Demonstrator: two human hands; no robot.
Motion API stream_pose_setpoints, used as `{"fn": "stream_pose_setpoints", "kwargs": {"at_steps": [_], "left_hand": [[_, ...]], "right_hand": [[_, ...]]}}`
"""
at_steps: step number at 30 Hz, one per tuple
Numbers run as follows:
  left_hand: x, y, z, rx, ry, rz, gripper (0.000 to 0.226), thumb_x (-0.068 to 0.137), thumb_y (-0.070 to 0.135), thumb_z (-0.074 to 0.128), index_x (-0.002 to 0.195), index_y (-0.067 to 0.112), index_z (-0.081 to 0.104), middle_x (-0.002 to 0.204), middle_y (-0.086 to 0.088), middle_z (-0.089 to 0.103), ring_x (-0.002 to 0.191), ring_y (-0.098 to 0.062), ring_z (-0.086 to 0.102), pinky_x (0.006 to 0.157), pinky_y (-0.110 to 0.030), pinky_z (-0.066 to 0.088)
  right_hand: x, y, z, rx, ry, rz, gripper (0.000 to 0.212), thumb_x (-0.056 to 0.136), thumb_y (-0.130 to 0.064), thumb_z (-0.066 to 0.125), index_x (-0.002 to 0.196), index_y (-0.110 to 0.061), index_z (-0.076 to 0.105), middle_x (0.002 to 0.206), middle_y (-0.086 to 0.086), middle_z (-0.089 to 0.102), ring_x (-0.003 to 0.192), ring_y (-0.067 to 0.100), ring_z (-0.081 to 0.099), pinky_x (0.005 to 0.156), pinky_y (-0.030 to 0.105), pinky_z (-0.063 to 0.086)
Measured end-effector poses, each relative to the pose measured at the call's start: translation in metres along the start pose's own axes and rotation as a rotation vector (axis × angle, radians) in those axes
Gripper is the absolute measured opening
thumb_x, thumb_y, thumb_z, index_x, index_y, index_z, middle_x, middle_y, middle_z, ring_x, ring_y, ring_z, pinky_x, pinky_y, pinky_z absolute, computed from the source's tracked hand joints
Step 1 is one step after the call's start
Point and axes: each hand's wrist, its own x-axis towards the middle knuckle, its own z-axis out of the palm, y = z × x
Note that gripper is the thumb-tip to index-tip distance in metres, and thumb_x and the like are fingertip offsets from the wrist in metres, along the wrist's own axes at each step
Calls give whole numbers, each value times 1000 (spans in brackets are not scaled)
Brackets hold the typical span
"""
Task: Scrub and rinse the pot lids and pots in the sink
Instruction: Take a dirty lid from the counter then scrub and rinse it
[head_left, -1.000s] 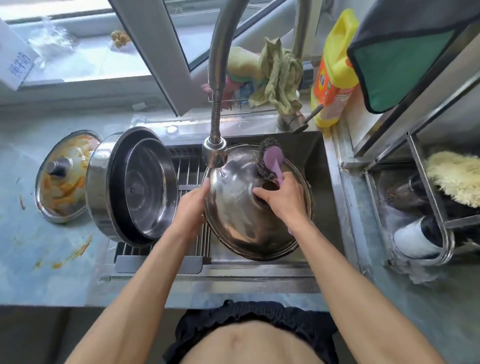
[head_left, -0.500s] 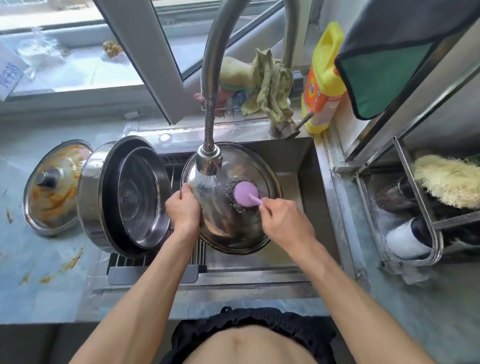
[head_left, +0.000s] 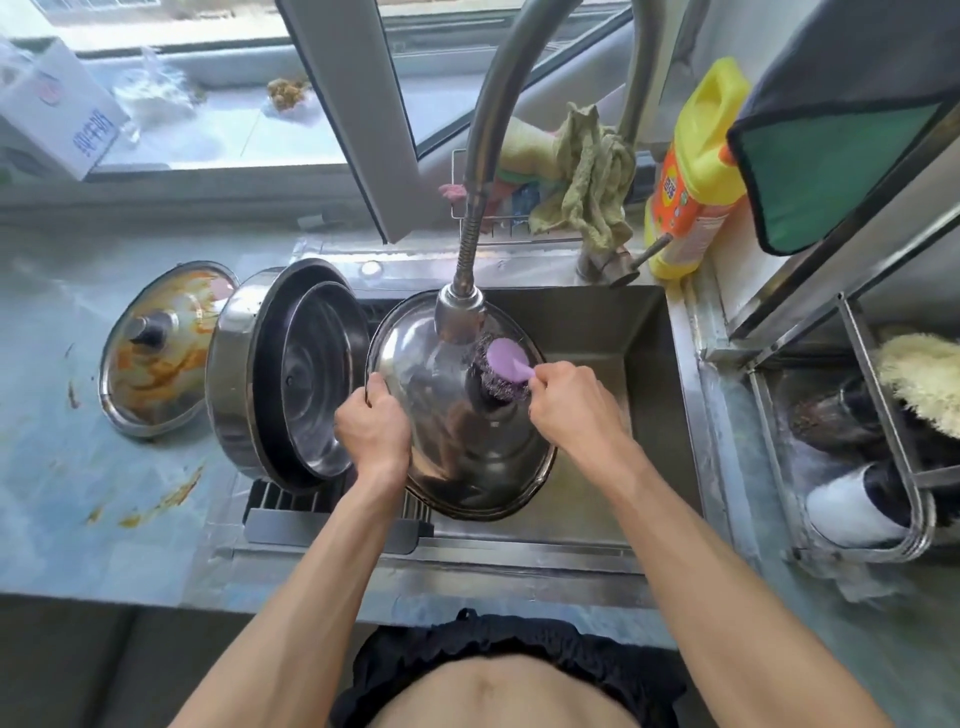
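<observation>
Orange-smeared counter (head_left: 78, 483) on my left carries a dirty lid (head_left: 156, 353) and a tipped pot (head_left: 280, 374). Over the steel sink (head_left: 623, 332), my left hand (head_left: 371, 426) grips the big lid (head_left: 467, 462); my right hand (head_left: 571, 405) clutches the purple scrubber (head_left: 504, 364). A window sits beyond.

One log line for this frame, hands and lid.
left hand: grips round steel pot lid rim | right hand: holds purple-handled wire scrubber on lid | over steel sink

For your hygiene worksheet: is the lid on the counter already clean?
No, the lid on the counter is smeared with orange sauce.
</observation>
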Motion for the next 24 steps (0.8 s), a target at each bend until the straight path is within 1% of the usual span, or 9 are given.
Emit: {"fn": "stream_pose_setpoints", "kwargs": {"at_steps": [2,4,6,8,11,15,20,22,24], "left_hand": [[0,1,0,-2,3,-5,50,106,24,49,60,5,45,58,-4,44,56,-17,36,57,-38,29],[0,2,0,-1,-2,-8,50,105,23,49,58,7,43,57,-2,43,56,-18,36,58,-38,28],[-2,1,-1,-15,-10,-1,50,105,24,49,59,7,45,58,-3,45,57,-18,38,55,-36,31],[-1,2,-1,-22,-2,2,51,106,24,49,57,9,42,57,-2,44,56,-17,38,55,-36,32],[2,2,0,-27,-13,6,50,105,26,50,59,7,47,58,-2,48,58,-20,41,60,-37,33],[1,2,-1,-11,-33,33,51,105,26,50,57,11,43,57,-1,45,57,-18,39,57,-37,32],[-1,13,4,49,-81,97,50,101,27,50,56,12,37,52,0,37,52,-16,33,53,-36,27],[-1,18,10,65,-109,106,53,99,35,54,54,13,35,51,1,31,49,-14,28,52,-35,26],[2,16,14,92,-119,125,61,101,44,55,55,7,40,51,-1,32,48,-14,28,49,-32,26]], "right_hand": [[-6,-7,4,-51,-43,-64,27,99,-28,42,111,-18,63,109,16,66,100,42,62,71,38,39],[-3,-5,3,-45,-59,-48,27,99,-29,42,112,-19,64,110,15,66,102,41,62,71,38,39],[5,4,-2,3,-26,36,27,98,-31,44,109,-21,66,111,15,67,102,40,63,72,38,40],[2,2,-1,-11,-31,10,27,99,-30,43,110,-20,65,111,15,67,101,41,62,71,38,39],[-12,-5,1,-63,-82,-60,28,100,-30,40,115,-21,63,110,14,65,100,41,62,72,38,41],[0,11,-9,-29,-56,34,26,99,-30,42,109,-21,64,112,16,66,103,40,62,72,38,40],[-10,-17,-16,-158,-56,-171,26,99,-22,40,114,-18,60,108,15,65,99,42,63,69,37,36],[-5,-32,-18,-158,-65,-196,26,96,-19,41,113,-17,61,107,15,66,98,41,63,69,37,36],[3,-41,-22,-140,-80,-212,28,93,-15,43,112,-18,63,108,14,66,98,39,64,70,36,37]]}}
